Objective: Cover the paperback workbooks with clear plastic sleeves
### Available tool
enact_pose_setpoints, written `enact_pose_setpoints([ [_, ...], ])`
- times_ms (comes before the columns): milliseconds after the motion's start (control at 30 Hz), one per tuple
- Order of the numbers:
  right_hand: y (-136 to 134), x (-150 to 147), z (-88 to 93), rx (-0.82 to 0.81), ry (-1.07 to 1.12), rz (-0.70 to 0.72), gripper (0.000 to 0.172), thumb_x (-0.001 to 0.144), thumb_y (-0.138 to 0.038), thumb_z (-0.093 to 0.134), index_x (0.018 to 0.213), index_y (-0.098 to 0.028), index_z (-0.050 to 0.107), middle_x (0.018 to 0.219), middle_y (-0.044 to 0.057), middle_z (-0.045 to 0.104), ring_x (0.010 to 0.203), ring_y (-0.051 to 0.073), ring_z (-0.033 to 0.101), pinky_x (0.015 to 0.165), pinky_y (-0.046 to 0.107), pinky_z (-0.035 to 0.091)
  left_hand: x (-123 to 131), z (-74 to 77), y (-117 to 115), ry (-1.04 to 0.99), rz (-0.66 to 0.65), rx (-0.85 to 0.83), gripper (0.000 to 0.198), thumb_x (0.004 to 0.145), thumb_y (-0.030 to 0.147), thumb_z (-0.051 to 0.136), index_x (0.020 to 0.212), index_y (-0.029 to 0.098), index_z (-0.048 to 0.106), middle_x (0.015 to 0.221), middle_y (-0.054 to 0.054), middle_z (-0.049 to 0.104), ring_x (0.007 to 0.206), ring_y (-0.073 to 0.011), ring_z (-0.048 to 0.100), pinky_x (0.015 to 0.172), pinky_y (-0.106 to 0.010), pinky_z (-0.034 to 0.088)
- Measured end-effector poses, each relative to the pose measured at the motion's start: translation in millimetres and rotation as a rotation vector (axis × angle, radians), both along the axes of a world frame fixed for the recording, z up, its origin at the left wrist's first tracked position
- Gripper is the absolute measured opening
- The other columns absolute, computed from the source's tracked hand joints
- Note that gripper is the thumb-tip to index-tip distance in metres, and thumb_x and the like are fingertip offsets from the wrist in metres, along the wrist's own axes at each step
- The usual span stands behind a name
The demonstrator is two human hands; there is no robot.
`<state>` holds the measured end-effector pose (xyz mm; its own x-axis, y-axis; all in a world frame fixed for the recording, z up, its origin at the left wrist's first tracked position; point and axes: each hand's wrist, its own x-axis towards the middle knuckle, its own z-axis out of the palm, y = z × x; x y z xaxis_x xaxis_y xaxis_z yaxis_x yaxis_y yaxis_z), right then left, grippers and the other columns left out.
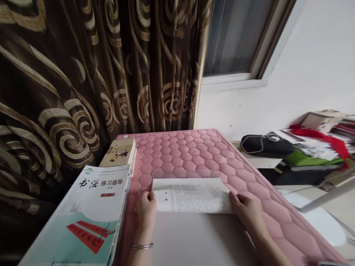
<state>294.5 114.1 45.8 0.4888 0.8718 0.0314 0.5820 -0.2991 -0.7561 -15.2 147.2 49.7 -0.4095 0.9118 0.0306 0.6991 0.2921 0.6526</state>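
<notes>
Here we go: a printed paper sheet (pixel 190 196) lies crosswise, its long axis running from hand to hand; the left hand (pixel 146 212) and right hand (pixel 248 212) sit narrow on its side edges, grip or press I can't tell; a smooth pale board (pixel 192 250) lies just nearer; a quilted pink mat (pixel 183 157) spreads beyond; a glossy calligraphy workbook (pixel 70 229) sits beside the left hand.
</notes>
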Motion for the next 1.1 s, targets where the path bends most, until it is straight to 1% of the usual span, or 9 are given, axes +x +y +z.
enact_pose_setpoints([
  [100, 4, -2, -1.4, -0.035, -0.013, 0.003, 0.045, 0.075, -0.06, 0.037, 0.053, -0.023, 0.049, 0.051, 0.007, 0.057, 0.06, 0.025, 0.058, 0.054, 0.029, 0.039, 2, 1.7, 0, 0.005, 0.003, 0.024, 0.027, 0.092, 0.027, 0.046, 0.076, 0.015, 0.064, 0.081, -0.011, 0.07, 0.071, -0.0178, 0.062, 0.06, -0.027, 0.031],
  [267, 10, -4, -3.5, -0.044, -0.087, -0.031, 0.041, 0.075, -0.057, 0.036, 0.055, -0.023, 0.049, 0.056, 0.01, 0.061, 0.065, 0.026, 0.061, 0.056, 0.03, 0.04, 3, 9.2, -4, -0.066, 0.02, 0.023, 0.027, 0.091, 0.027, 0.046, 0.077, 0.015, 0.066, 0.076, -0.009, 0.07, 0.066, -0.0163, 0.059, 0.057, -0.026, 0.029],
  [367, 8, -2, -5.1, -0.071, -0.059, -0.003, 0.043, 0.076, -0.058, 0.035, 0.053, -0.023, 0.048, 0.055, 0.009, 0.059, 0.064, 0.025, 0.06, 0.056, 0.029, 0.04, 3, 12.1, -5, -0.094, 0.015, -0.012, 0.027, 0.09, 0.024, 0.045, 0.075, 0.015, 0.066, 0.075, -0.008, 0.07, 0.063, -0.0145, 0.057, 0.056, -0.026, 0.027],
  [433, 7, 0, -6.3, -0.083, -0.035, 0.022, 0.044, 0.076, -0.057, 0.036, 0.052, -0.023, 0.048, 0.054, 0.007, 0.057, 0.062, 0.024, 0.059, 0.055, 0.028, 0.039, 4, 12.6, -5, -0.071, 0.018, -0.04, 0.027, 0.09, 0.024, 0.046, 0.074, 0.015, 0.065, 0.076, -0.009, 0.07, 0.063, -0.0144, 0.056, 0.056, -0.026, 0.027],
  [633, 9, 5, -12.5, -0.143, -0.089, 0.062, 0.034, 0.076, -0.046, 0.04, 0.054, -0.022, 0.05, 0.055, 0.005, 0.058, 0.06, 0.021, 0.058, 0.056, 0.028, 0.038, 4, 12.7, -4, 0.012, 0.018, -0.129, 0.023, 0.085, 0.022, 0.049, 0.071, 0.016, 0.067, 0.078, -0.011, 0.073, 0.063, -0.0162, 0.058, 0.055, -0.027, 0.026],
  [733, 13, 6, -15.6, -0.178, -0.125, 0.055, 0.034, 0.077, -0.046, 0.043, 0.056, -0.021, 0.054, 0.056, 0.006, 0.061, 0.061, 0.021, 0.059, 0.058, 0.028, 0.038, 3, 11.5, -3, 0.021, 0.023, -0.139, 0.024, 0.086, 0.024, 0.05, 0.072, 0.015, 0.067, 0.078, -0.012, 0.073, 0.065, -0.017, 0.06, 0.055, -0.027, 0.026],
  [867, 16, 5, -16.2, -0.215, -0.159, 0.022, 0.036, 0.078, -0.048, 0.044, 0.058, -0.022, 0.058, 0.058, 0.007, 0.062, 0.064, 0.023, 0.06, 0.059, 0.029, 0.039, 2, 8.2, -2, 0.029, 0.019, -0.113, 0.027, 0.089, 0.028, 0.049, 0.075, 0.015, 0.068, 0.078, -0.012, 0.073, 0.067, -0.0177, 0.062, 0.055, -0.027, 0.027],
  [1000, 15, 2, -13.4, -0.191, -0.15, 0.019, 0.04, 0.08, -0.05, 0.04, 0.057, -0.022, 0.056, 0.06, 0.008, 0.063, 0.065, 0.024, 0.062, 0.059, 0.029, 0.039, 2, 5.6, -1, 0.055, 0.006, -0.103, 0.03, 0.091, 0.032, 0.049, 0.075, 0.015, 0.069, 0.079, -0.012, 0.073, 0.07, -0.0196, 0.064, 0.056, -0.028, 0.027],
  [1100, 12, 0, -11.4, -0.14, -0.108, 0.014, 0.042, 0.079, -0.053, 0.038, 0.055, -0.022, 0.053, 0.058, 0.008, 0.061, 0.062, 0.023, 0.06, 0.056, 0.029, 0.038, 1, 4.6, -1, 0.034, 0.007, -0.087, 0.03, 0.091, 0.033, 0.049, 0.076, 0.015, 0.068, 0.079, -0.012, 0.073, 0.07, -0.0194, 0.063, 0.056, -0.027, 0.027],
])
